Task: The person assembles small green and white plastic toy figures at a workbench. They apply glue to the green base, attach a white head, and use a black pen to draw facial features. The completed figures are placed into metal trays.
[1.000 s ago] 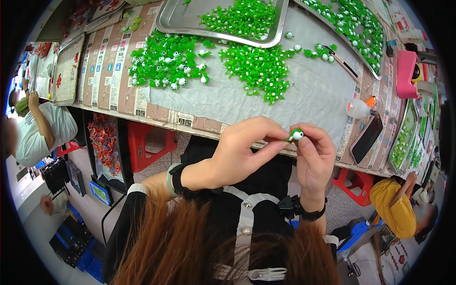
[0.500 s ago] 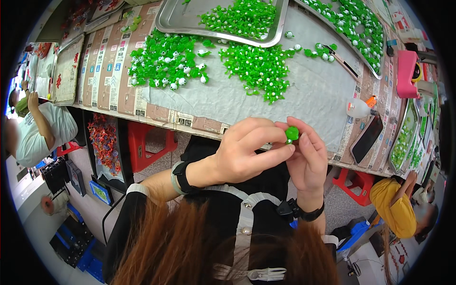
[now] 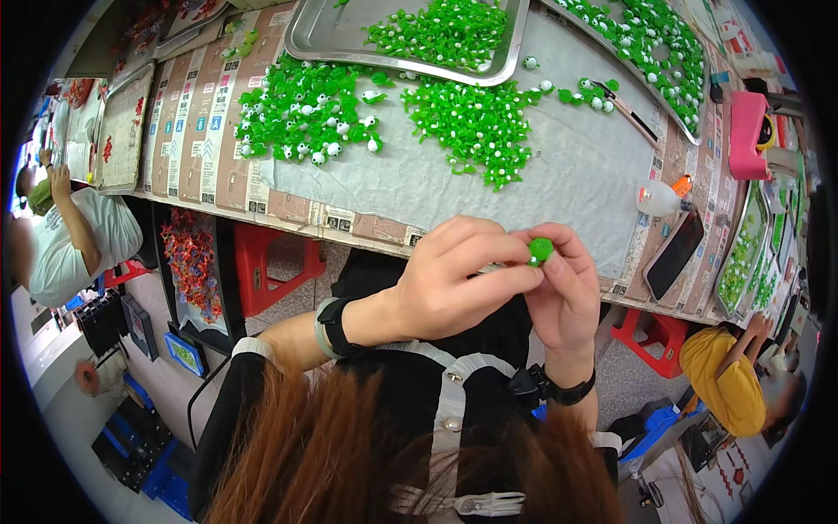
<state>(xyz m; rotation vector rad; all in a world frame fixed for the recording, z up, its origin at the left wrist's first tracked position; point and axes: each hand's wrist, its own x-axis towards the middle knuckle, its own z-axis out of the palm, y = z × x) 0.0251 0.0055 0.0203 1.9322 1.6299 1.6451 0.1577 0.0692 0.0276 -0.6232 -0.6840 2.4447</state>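
Observation:
My left hand (image 3: pixel 463 278) and my right hand (image 3: pixel 566 293) meet in front of the table's near edge. Between their fingertips is a small round green plastic piece (image 3: pixel 541 250), with a bit of white at its lower left. Right thumb and fingers pinch it from the right; the left fingertips press against its left side and partly hide it. Beyond my hands, a heap of small green plastic parts (image 3: pixel 471 127) lies on the pale sheet (image 3: pixel 384 194). Left of that spreads a pile of green pieces with white balls (image 3: pixel 310 113).
A metal tray (image 3: pixel 406 70) of green parts stands at the back, another tray (image 3: pixel 694 131) at right. A pen-like tool (image 3: pixel 628 113), a plastic bottle (image 3: pixel 656 199) and a phone (image 3: pixel 674 257) lie to the right. Other people sit at left (image 3: pixel 83 240) and right (image 3: pixel 724 380).
The green piece has shifted slightly right and down and appears turned between my fingertips. My right fingers have bent lower around it; the left hand has hardly moved.

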